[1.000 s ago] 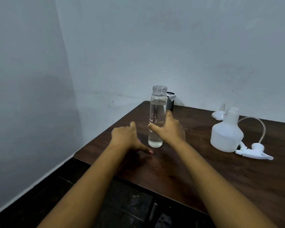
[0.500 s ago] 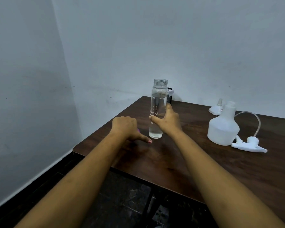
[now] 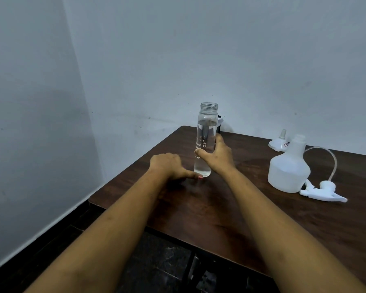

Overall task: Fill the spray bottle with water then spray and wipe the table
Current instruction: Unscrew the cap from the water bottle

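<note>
Our right hand (image 3: 217, 157) is wrapped round the lower middle of the clear water bottle (image 3: 206, 127), thumb on the near side and fingers round the back. The bottle stands upright on the table (image 3: 220, 208), uncapped and nearly full. Our left hand (image 3: 167, 166) lies just left of the grip with its fingers curled under, holding nothing, its thumb tip down by the bottle's foot.

The white spray bottle (image 3: 288, 170) we have to fill stands well to the right of the grip, its neck open. Its sprayer head (image 3: 323, 192) lies on the table on the far side of it from us, with the tube (image 3: 330, 157) looping up. A small white funnel (image 3: 280, 142) sits behind it.

We judge the step to be carrying the water across to pour. With the level so high, we should lift straight and keep the bottle upright. Setting the funnel in the narrow neck first would help, and then we should tip slowly. The free left hand could steady the spray bottle.

White lettering runs up the water bottle just above our fingers. We can make out something like "to" but nothing sure. The funnel bears a tiny label, too small to read.
</note>
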The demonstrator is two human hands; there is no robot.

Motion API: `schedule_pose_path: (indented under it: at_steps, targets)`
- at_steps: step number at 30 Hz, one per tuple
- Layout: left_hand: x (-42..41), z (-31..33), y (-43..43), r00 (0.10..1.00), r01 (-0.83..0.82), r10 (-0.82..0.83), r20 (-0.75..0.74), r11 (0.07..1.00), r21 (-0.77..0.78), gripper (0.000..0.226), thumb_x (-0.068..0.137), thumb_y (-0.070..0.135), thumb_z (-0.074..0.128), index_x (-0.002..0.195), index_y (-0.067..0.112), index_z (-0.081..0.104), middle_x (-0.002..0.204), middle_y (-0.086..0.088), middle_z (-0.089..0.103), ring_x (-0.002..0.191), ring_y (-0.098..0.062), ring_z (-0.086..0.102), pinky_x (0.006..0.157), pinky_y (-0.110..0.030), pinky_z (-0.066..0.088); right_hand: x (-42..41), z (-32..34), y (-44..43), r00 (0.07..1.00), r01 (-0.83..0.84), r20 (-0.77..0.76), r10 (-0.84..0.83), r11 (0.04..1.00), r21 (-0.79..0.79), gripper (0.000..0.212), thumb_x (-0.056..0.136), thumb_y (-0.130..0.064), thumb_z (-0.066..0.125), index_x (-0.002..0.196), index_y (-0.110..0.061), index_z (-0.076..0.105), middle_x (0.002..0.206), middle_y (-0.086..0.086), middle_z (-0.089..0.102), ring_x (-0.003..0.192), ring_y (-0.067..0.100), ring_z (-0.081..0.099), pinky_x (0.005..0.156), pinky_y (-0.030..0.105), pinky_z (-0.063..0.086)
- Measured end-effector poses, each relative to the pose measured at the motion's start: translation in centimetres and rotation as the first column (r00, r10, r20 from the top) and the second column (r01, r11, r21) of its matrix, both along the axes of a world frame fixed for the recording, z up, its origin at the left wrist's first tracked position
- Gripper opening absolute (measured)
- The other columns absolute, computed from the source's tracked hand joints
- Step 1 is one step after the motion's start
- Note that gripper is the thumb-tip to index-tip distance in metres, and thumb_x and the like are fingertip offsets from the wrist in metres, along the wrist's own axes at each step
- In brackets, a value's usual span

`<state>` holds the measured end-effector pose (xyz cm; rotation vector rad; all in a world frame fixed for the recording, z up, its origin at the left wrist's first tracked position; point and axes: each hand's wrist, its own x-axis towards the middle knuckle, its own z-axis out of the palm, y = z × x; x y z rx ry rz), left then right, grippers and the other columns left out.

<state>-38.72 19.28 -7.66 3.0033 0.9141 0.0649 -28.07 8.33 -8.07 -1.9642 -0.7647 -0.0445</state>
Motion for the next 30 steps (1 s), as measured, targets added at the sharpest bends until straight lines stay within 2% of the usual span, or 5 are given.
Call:
schedule_pose_path:
  at_steps: [12,20,24,27,30]
  targets:
    - [1.2,0.5,1.3,0.984,-0.113,0.073,-0.161,0.960,-0.255,0.068,0.053,0.083,0.062,0.078,0.019,0.055,0.091,-0.002,0.058,0.090,-0.023,0.057,0.080,-0.034,0.047,0.6,-0.5,0.1,1.000,-0.016,-0.006,0.016,1.000,-0.003,0.063,0.071,-0.042,0.072,0.125,-0.024,0.045,0.114,0.004,0.066,0.105,0.026,0.062,0.088,0.039,0.051]
    - [-0.5,1.3,0.0,0.985,-0.131,0.130,-0.110,0.991,-0.010,0.101,0.056,0.092,0.047,0.126,0.020,0.046,0.129,-0.004,0.057,0.118,-0.026,0.054,0.083,-0.036,0.042,0.3,-0.1,-0.4,0.997,-0.061,-0.043,0.060,0.998,-0.025,0.078,0.076,-0.038,0.075,0.140,-0.020,0.034,0.126,0.009,0.060,0.114,0.027,0.057,0.092,0.034,0.048]
    - [-1.1,3.9,-2.4,0.948,-0.182,0.201,-0.248,0.978,0.099,0.089,0.058,0.089,0.050,0.110,0.017,0.056,0.118,-0.002,0.062,0.112,-0.023,0.059,0.085,-0.032,0.045,0.2,1.2,-2.2,0.986,-0.144,-0.099,0.136,0.987,-0.077,0.099,0.073,-0.028,0.081,0.149,-0.014,0.020,0.138,0.010,0.051,0.127,0.026,0.049,0.099,0.032,0.042]
    - [-0.4,6.2,-5.4,0.920,-0.102,0.022,-0.392,0.977,-0.185,0.054,0.076,0.066,0.061,0.078,0.012,0.056,0.088,-0.003,0.068,0.071,-0.018,0.066,0.073,-0.028,0.050,0.6,3.6,-4.8,0.992,-0.101,-0.073,0.101,0.995,0.002,0.069,0.076,-0.014,0.075,0.138,-0.010,0.045,0.127,0.008,0.060,0.114,0.021,0.059,0.091,0.026,0.047]
    - [0.6,8.0,-10.0,0.914,0.101,-0.277,-0.295,0.863,-0.495,0.036,0.086,0.050,0.060,0.081,0.014,0.060,0.072,-0.002,0.066,0.057,-0.015,0.063,0.058,-0.023,0.047,1.3,6.6,-8.5,1.000,0.025,-0.023,-0.019,0.960,0.280,0.011,0.082,-0.009,0.064,0.087,-0.019,0.067,0.075,-0.002,0.069,0.060,0.011,0.066,0.069,0.031,0.056]
